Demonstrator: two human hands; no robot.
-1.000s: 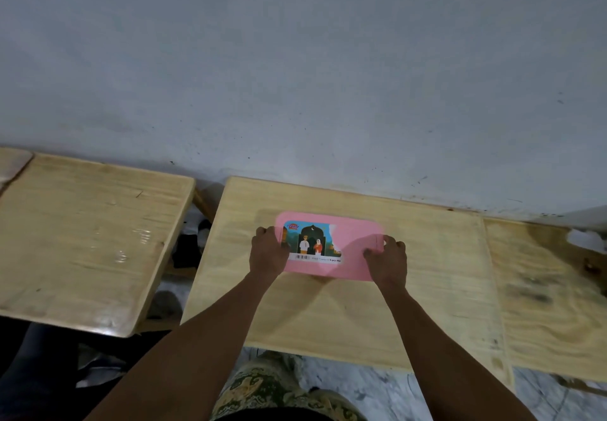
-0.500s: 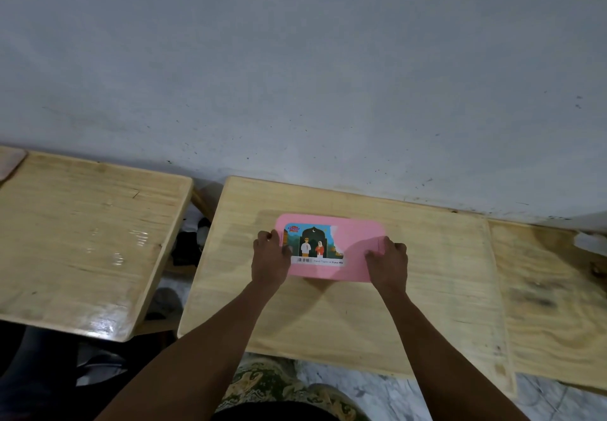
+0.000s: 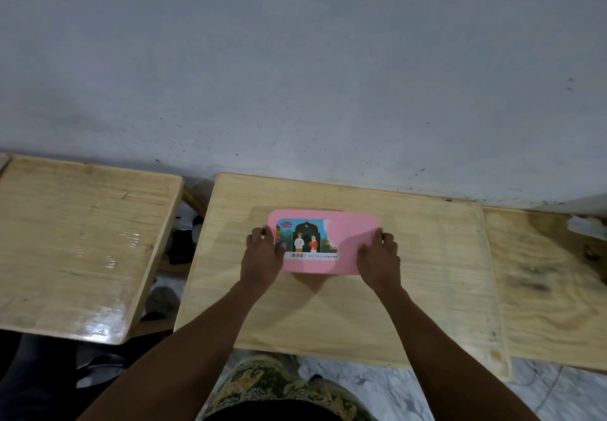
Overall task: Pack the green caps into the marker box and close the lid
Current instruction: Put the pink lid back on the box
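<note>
Pink and rectangular, the plastic marker box [image 3: 341, 246] lies flat between the two hands on the pale wooden table [image 3: 328, 315], its lid on top and a torn picture label nearer the left hand [image 3: 261, 261]. That hand grips the box's left end, fingers curled over the edge. The right hand [image 3: 381, 261] clasps the right end likewise.

Pale wooden table [image 3: 328, 315] against the wall, closed pink marker box [image 3: 345, 243] flat on it.
</note>
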